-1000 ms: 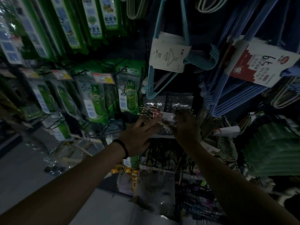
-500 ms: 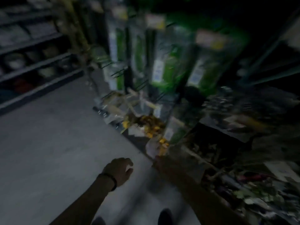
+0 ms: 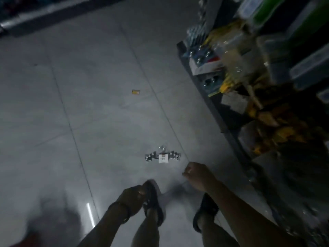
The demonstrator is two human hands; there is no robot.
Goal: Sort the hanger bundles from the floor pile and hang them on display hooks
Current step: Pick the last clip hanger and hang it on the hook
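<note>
A small bundle of clip hangers (image 3: 162,157) with a white label and a metal hook lies on the grey tiled floor, just ahead of my feet. My right hand (image 3: 197,176) hangs below and to the right of it, fingers loosely curled, holding nothing. My left hand (image 3: 131,197), with a dark band at the wrist, hangs lower near my left sandal, also loosely curled and holding nothing. Neither hand touches the bundle.
A low display shelf (image 3: 211,104) stocked with packaged goods runs along the right. A small yellow scrap (image 3: 135,92) lies on the floor further ahead. Another shelf base (image 3: 44,15) crosses the top left. My sandalled feet (image 3: 153,202) stand at the bottom.
My view has swung down from the hook wall to the floor. Both hands left the packet on the display hook and dropped to my sides. The hanger bundle on the floor came into sight.
</note>
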